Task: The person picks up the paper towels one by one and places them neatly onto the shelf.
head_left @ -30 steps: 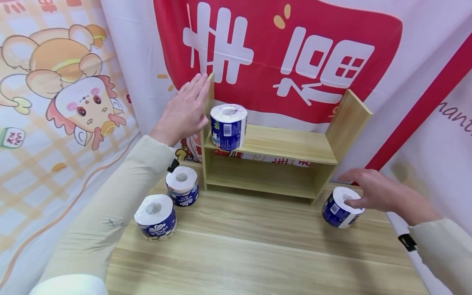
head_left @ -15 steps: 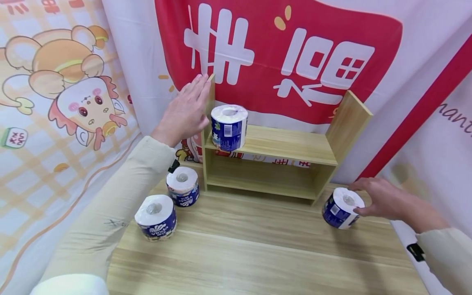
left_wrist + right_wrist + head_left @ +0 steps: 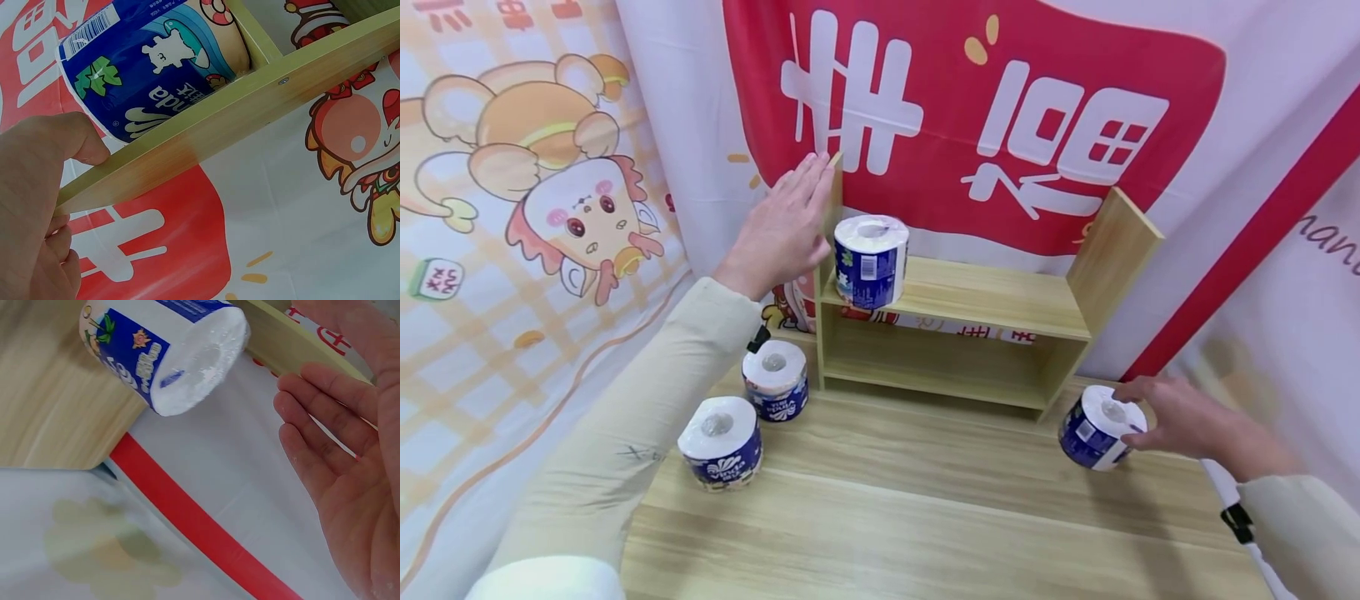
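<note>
My left hand (image 3: 786, 229) holds the upper left side panel of a small wooden shelf (image 3: 1000, 296). In the left wrist view, the thumb lies on one face of the panel (image 3: 187, 140) and the fingers curl round the other. Just inside that panel, a blue and white toilet roll (image 3: 872, 267) stands on the upper board. My right hand (image 3: 1191, 425) is at the right of another toilet roll (image 3: 1093, 429), which stands on the table beyond the shelf's right side. The right wrist view shows this hand's fingers loosely extended, apart from the roll (image 3: 200, 362).
Two more toilet rolls, a rear one (image 3: 775, 392) and a nearer one (image 3: 722, 450), stand on the wooden table (image 3: 925, 508) at the left, under my left forearm. A printed red and white cloth (image 3: 940, 192) hangs behind the shelf. Cloth walls flank both sides.
My right hand has come down from above the right toilet roll to its right side, its thumb now in front of the roll's top. The left hand keeps its place on the panel.
</note>
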### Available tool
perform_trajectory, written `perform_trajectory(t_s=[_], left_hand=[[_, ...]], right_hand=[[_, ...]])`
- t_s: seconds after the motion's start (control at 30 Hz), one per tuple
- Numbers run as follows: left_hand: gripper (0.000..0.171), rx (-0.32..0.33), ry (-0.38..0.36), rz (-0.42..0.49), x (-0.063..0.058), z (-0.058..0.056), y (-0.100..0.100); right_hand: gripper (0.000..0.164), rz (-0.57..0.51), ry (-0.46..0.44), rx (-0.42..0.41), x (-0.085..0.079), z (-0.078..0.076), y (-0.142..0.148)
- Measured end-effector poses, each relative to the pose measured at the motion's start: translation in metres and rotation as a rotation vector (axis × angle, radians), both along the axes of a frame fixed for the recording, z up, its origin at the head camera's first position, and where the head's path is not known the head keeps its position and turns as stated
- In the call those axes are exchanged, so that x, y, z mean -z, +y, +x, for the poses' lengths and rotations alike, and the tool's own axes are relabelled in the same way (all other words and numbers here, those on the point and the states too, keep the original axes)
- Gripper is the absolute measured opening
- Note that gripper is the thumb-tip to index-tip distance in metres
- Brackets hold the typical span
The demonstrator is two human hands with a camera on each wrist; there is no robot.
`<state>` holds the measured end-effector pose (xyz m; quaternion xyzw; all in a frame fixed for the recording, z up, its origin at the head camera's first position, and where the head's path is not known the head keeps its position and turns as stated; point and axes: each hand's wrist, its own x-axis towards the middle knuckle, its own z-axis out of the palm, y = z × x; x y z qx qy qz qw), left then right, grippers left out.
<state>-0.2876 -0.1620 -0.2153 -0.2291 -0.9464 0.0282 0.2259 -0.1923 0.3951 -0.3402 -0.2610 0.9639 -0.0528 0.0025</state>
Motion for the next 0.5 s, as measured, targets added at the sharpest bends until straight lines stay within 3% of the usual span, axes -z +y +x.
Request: perform_trajectory(t_s=[0.33,0.5], left_hand=[[0.092,-0.011,-0.006,-0.009,-0.001,0.001,0.001],[0.091,-0.014,-0.001,-0.012,0.0,0.001,0.001]], right_hand=[[0.05,-0.04,0.084,-0.044,0.027,-0.006,0.011],[0.05,-0.054,0.078,-0.022,0.039,-0.009,0.016]])
